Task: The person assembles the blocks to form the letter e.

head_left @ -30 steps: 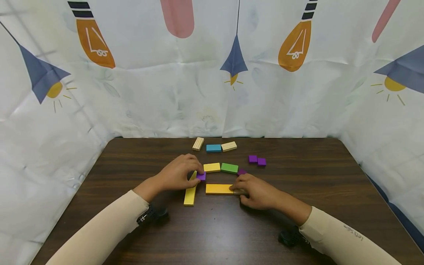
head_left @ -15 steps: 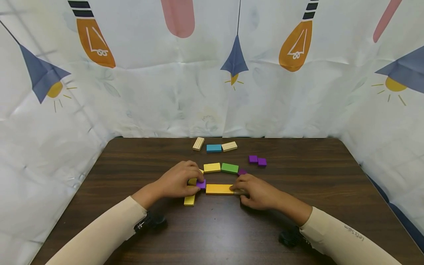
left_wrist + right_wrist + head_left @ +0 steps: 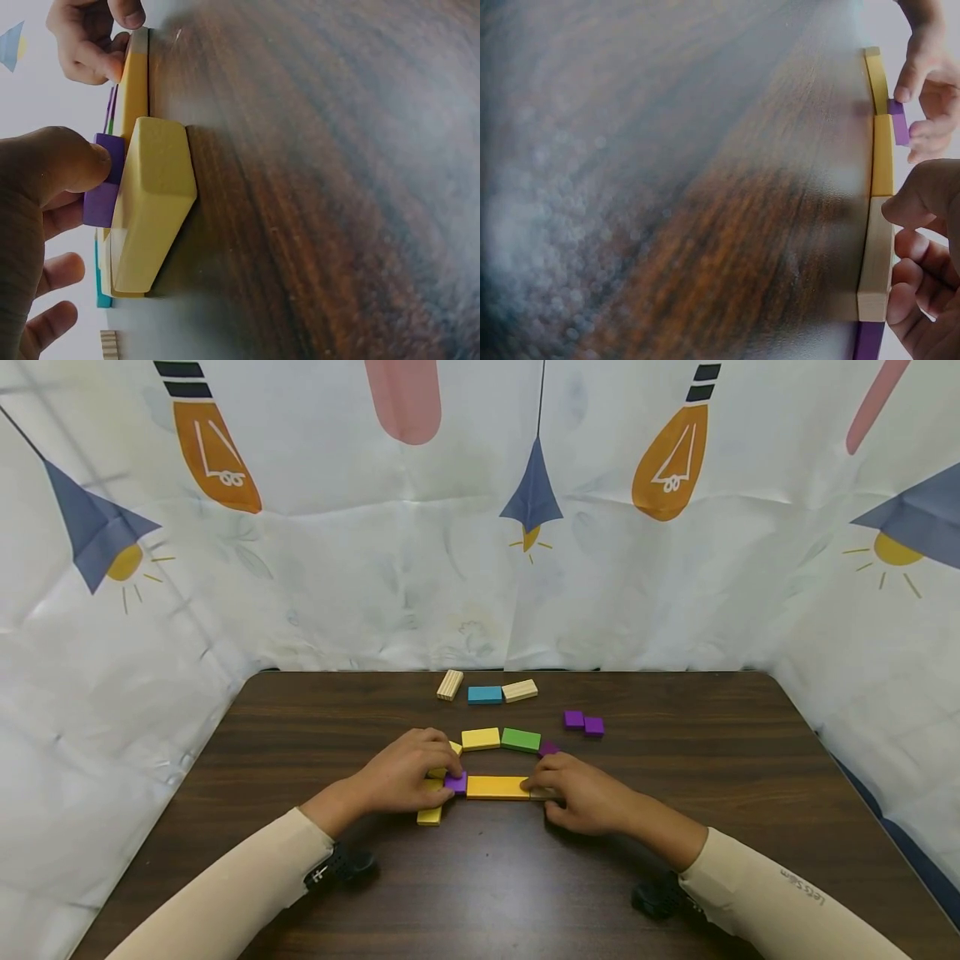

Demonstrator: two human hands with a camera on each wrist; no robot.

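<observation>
My left hand [image 3: 408, 772] pinches a small purple block [image 3: 455, 783] between thumb and fingers, at the left end of a flat orange block [image 3: 497, 787]. In the left wrist view, that purple block appears raised a little above the neighbouring yellow block [image 3: 161, 187]. Beyond the orange block's right end, my right hand [image 3: 588, 793] grips a plain wooden block [image 3: 877, 259], which meets the orange one end to end. Yellow blocks partly show under and beside my left hand. A yellow block [image 3: 481, 739] and a green block [image 3: 521, 741] form a curve behind, with a purple piece [image 3: 548, 748] beside my right hand.
Two purple blocks [image 3: 583, 723] lie to the right, touching at a corner. Toward the back edge are a blue block [image 3: 484, 695] and two plain wooden blocks [image 3: 520, 691]. A patterned cloth [image 3: 375, 593] surrounds the dark wooden table [image 3: 510, 893].
My left hand has drawn the purple block toward me, from near the back yellow block to the orange block's left end. My right hand has stayed in place.
</observation>
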